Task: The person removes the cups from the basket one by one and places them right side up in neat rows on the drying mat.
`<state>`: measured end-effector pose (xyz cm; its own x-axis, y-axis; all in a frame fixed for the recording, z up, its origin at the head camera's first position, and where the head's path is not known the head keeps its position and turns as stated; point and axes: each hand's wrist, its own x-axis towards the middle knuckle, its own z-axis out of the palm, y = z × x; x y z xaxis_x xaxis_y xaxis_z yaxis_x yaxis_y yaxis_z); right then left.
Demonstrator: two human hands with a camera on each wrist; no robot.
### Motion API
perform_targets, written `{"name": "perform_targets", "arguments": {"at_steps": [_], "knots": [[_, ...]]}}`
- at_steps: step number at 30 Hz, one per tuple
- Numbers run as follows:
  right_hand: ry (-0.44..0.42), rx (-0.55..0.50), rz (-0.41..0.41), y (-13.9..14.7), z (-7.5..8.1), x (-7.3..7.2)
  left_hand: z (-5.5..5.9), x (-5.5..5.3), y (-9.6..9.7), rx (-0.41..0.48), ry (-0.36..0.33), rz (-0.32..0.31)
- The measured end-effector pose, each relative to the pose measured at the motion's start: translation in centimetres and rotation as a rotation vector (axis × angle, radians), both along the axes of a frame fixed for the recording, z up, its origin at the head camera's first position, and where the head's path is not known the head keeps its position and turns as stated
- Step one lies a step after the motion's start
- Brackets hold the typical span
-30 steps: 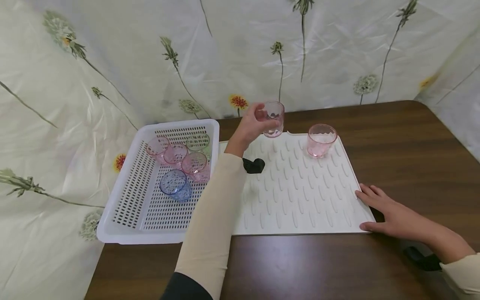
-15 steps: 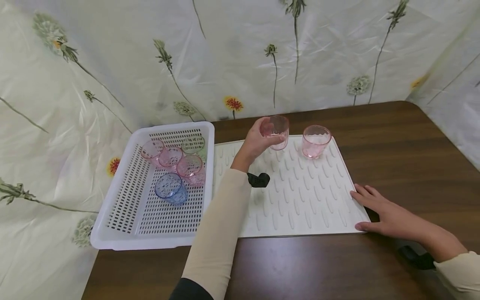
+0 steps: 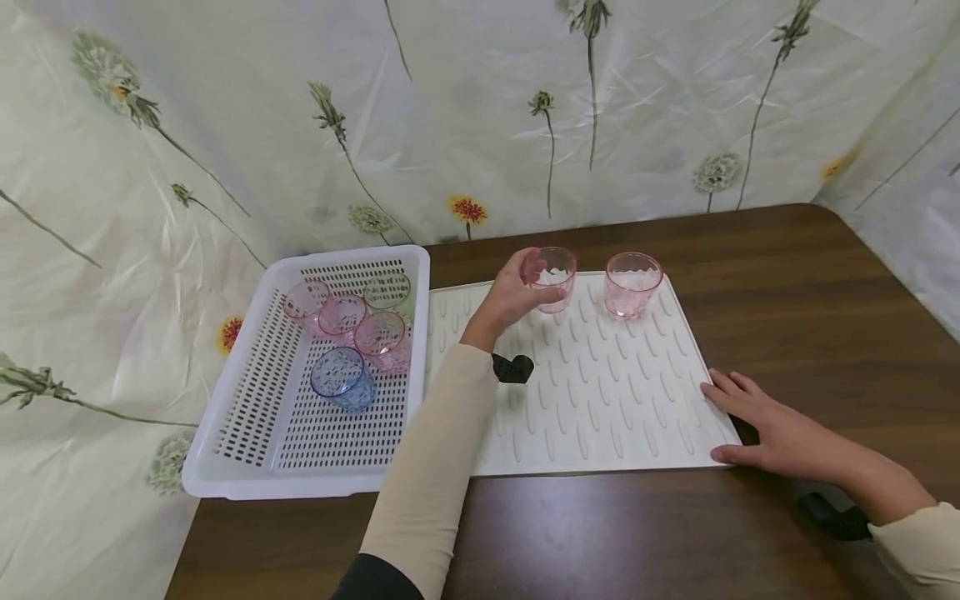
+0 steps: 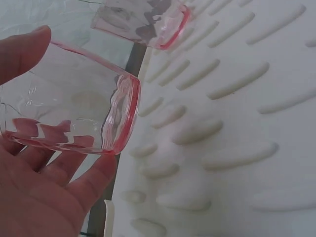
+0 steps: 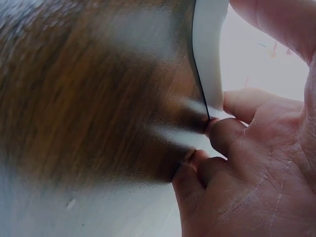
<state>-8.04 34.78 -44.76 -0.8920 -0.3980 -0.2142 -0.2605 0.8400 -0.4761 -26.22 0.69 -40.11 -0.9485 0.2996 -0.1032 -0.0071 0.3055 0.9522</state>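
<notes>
My left hand (image 3: pixel 510 296) holds a clear pink drinking glass (image 3: pixel 558 287), the thumb on one side and the fingers curled round the other. The glass is upright, close over the back part of a white ridged mat (image 3: pixel 585 417). In the left wrist view the pink base ring of the held glass (image 4: pixel 74 98) faces the mat. A second pink glass (image 3: pixel 632 287) stands at the mat's back right corner, just right of the held one. My right hand (image 3: pixel 772 425) rests at the mat's front right corner, thumb and fingertips touching its edge, fingers fairly straight.
Left of the mat stands a white perforated plastic basket (image 3: pixel 225 442). Inside are a blue glass (image 3: pixel 343 379), a green glass (image 3: pixel 387 290) and several pink glasses (image 3: pixel 381 333). Everything is on a dark wooden table (image 3: pixel 750 275), with a flowered curtain (image 3: pixel 480 108) behind.
My left hand has brought the pink glass down and slightly toward me, over the mat beside the standing glass. My right hand keeps its place at the mat's corner. The view shifted slightly.
</notes>
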Motion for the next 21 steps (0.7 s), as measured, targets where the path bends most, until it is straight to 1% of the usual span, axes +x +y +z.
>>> {"name": "perform_targets", "arguments": {"at_steps": [5, 9, 15, 21], "knots": [[0.004, 0.004, 0.007, 0.0, 0.1, -0.1, -0.3, 0.2, 0.4, -0.012, 0.009, -0.013], [0.009, 0.006, 0.021, -0.1, 0.0, -0.2, -0.5, 0.2, 0.8, -0.028, -0.01, -0.024], [-0.022, 0.006, -0.003, -0.2, 0.2, -0.1, -1.2, 0.1, 1.7, -0.05, -0.021, -0.04], [-0.027, 0.004, -0.003, -0.2, 0.4, -0.1, -2.0, -0.2, 2.6, -0.062, -0.047, -0.047]]}}
